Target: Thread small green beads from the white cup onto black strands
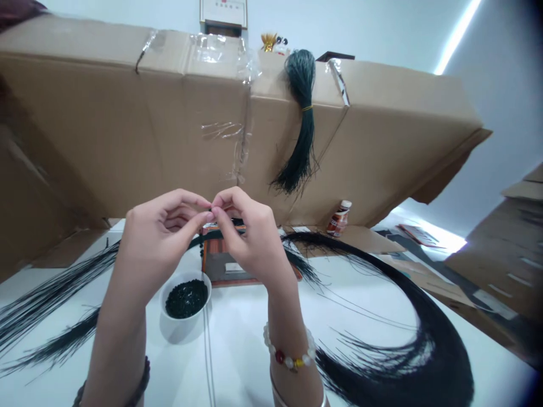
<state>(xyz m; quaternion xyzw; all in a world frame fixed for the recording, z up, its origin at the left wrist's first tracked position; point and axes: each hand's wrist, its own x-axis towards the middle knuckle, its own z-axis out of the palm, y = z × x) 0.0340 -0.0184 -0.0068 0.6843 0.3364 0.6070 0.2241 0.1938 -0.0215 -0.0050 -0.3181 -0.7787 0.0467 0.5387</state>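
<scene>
Beside the bowl [186,299] and cords [441,367], both hands' fingers [211,208] pinch together.

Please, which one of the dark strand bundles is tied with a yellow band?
The hanging bundle, draped over the cardboard; the yellow band circles it. The other bundles lie on the white table, no such band visible.

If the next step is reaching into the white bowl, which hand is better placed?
Probably the left hand: the white bowl sits just beside its wrist, while the right hand is farther away.
</scene>
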